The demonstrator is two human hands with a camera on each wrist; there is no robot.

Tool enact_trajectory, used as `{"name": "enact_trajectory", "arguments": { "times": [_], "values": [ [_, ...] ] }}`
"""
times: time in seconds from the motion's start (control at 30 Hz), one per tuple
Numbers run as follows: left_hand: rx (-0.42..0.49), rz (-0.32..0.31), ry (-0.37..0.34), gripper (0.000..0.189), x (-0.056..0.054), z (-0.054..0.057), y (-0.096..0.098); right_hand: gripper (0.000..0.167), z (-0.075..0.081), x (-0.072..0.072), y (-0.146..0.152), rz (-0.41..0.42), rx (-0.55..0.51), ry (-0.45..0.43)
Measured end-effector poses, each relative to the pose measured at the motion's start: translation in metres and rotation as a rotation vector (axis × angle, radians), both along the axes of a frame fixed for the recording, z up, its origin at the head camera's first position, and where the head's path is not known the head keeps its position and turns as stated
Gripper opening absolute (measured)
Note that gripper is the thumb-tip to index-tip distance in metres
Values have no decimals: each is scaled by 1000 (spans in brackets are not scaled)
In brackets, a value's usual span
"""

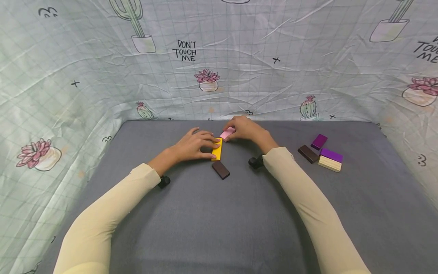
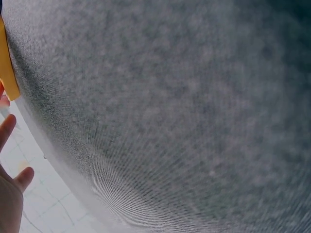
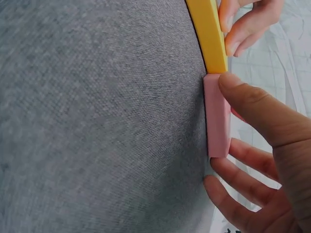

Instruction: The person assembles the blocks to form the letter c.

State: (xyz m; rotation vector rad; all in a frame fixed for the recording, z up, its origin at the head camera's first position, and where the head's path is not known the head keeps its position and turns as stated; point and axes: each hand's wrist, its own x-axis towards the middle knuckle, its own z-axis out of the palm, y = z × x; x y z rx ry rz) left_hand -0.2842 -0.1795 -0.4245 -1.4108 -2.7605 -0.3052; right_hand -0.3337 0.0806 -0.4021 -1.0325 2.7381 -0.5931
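A flat yellow block (image 1: 217, 153) lies on the grey cloth near the middle of the back part. My left hand (image 1: 193, 146) rests its fingertips and thumb along that block, fingers spread. In the left wrist view only the end of the yellow block (image 2: 7, 68) and two fingers show at the left edge. My right hand (image 1: 248, 130) pinches a pink block (image 1: 227, 133) between thumb and fingers. Seen from the right wrist, the pink block (image 3: 216, 116) sits end to end with the yellow one, right at its edge. A dark brown block (image 1: 220, 170) lies just in front of the yellow block.
To the right lie a dark purple block (image 1: 319, 142), another dark brown block (image 1: 308, 154), a brighter purple block (image 1: 331, 155) and a cream block (image 1: 329, 164), grouped closely. A printed cloth (image 1: 239, 87) hangs behind the table and along its sides.
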Motion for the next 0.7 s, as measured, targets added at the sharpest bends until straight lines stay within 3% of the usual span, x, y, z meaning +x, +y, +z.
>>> {"name": "enact_trajectory", "arguments": {
  "times": [0.27, 0.7],
  "values": [
    [-4, 2, -7, 48, -1, 1, 0, 35, -3, -5, -4, -17, -21, 37],
    [-40, 22, -33, 52, 0, 4, 2, 39, -3, -5, -16, -33, 0, 23]
  ]
}}
